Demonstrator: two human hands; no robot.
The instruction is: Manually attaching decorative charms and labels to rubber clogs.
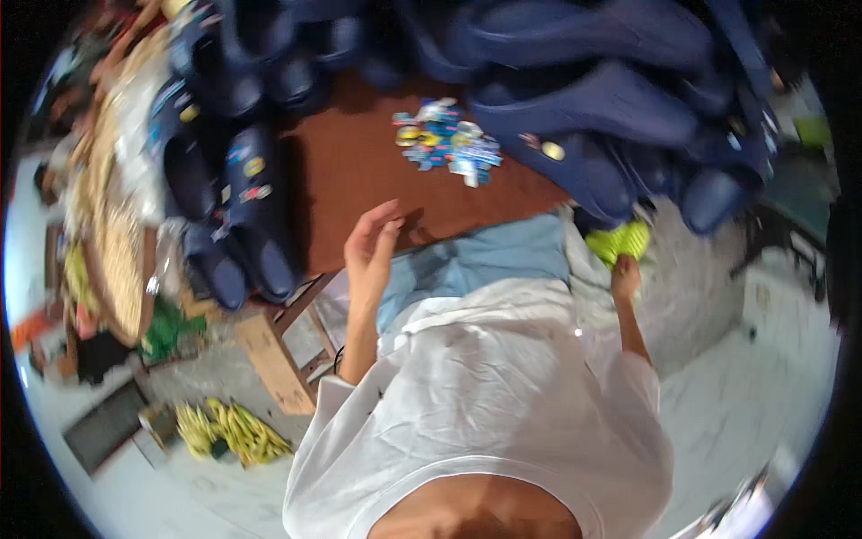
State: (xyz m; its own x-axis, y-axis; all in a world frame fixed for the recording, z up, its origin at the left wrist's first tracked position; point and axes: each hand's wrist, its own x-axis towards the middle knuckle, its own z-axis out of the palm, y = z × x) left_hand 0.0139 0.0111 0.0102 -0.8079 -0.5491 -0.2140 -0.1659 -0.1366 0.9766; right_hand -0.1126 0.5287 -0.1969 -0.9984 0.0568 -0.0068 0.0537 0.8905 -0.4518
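Note:
My left hand hovers at the front edge of the brown tabletop, its fingers loosely curved and apart, with nothing in it. Low on the right, my right hand is closed at the lower edge of a bright yellow-green item with a ribbed look; its kind cannot be made out. A loose pile of small colourful shoe charms lies in the middle of the table. To the left stand navy clogs with a few charms fixed on them. More navy clogs are stacked along the right.
Rows of navy clogs line the far edge. Left of the table are a large round woven tray, a wooden stool or box and bunches of bananas on the floor. A white box stands at right.

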